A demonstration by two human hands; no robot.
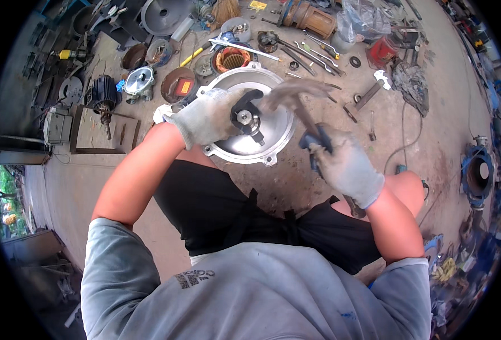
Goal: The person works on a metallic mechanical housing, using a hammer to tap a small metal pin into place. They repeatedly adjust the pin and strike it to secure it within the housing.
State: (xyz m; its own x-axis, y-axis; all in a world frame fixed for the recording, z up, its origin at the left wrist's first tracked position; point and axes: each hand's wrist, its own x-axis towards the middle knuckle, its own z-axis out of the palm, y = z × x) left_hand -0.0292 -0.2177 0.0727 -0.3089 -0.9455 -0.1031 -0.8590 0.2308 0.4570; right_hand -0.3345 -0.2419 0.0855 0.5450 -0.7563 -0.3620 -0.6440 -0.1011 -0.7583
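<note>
Between my knees is a silver bowl-shaped metal housing (281,122) with bolt lugs around its rim. Over its middle sits a black metal part with curved arms (247,105) around a round, bright centre. My left hand (210,113), in a pale grey glove, reaches over the housing's left rim with its fingers closed around the black part's left side; some fingertips are hidden. In my gloved right hand (349,167) is a hammer (304,113), gripped by its handle. The hammer's head, blurred by motion, is raised above the right side of the housing.
Beyond the housing lie a copper-wound stator (234,58), a rusty bowl (177,79), and several wrenches and rods (312,56). To the left stand a dark motor (104,93) and a metal frame (100,133). A T-shaped tool (366,96) and a cable (404,148) lie at right.
</note>
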